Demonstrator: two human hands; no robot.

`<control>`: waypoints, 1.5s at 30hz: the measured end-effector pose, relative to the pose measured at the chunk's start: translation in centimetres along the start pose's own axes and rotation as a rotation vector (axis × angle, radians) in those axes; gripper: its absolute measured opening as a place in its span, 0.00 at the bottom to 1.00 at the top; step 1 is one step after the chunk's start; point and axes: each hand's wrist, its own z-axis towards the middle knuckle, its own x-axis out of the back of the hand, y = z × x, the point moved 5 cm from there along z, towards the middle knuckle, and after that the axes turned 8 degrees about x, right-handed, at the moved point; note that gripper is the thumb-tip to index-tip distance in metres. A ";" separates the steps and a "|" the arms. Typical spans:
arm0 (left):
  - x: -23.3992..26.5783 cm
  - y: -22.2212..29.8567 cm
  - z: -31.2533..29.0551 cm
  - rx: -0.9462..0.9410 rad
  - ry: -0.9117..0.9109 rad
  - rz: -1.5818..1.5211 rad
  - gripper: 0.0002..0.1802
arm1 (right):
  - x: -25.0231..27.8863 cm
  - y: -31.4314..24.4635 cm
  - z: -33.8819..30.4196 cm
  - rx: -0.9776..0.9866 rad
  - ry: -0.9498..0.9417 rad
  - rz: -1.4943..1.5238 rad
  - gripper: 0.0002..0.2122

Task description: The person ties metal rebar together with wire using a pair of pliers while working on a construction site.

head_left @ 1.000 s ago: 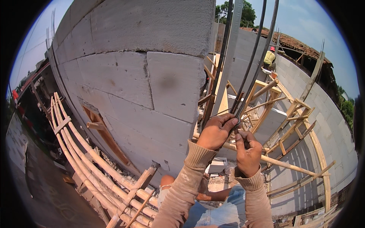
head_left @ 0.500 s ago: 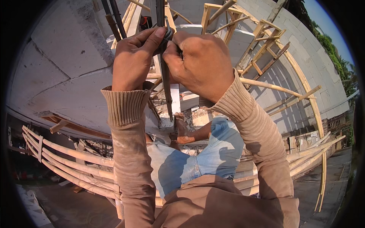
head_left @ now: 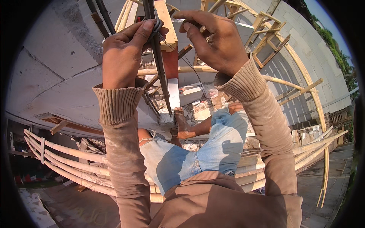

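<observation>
left fingers (head_left: 146,27): pinching bent metal hook (head_left: 157,25) against dark bar (head_left: 161,70) | right fingers (head_left: 195,36): loosely curled, slightly parted, near bar

The left hand (head_left: 122,57) hides part of the looped grey metal piece (head_left: 157,25) we see in its pinch, and the upper edge cuts off the long dark steel bar (head_left: 161,68). We lose the thin dark wire (head_left: 196,72) against the pale rubble (head_left: 202,114) below, and we cannot see into the curled right hand (head_left: 217,43).

Bright sunlight throws shadows across the jeans (head_left: 220,136); edges bow.
</observation>
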 end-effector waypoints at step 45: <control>0.6 -0.7 -1.6 -0.469 0.162 0.372 0.20 | -2.2 -5.7 1.5 0.059 0.173 -0.041 0.04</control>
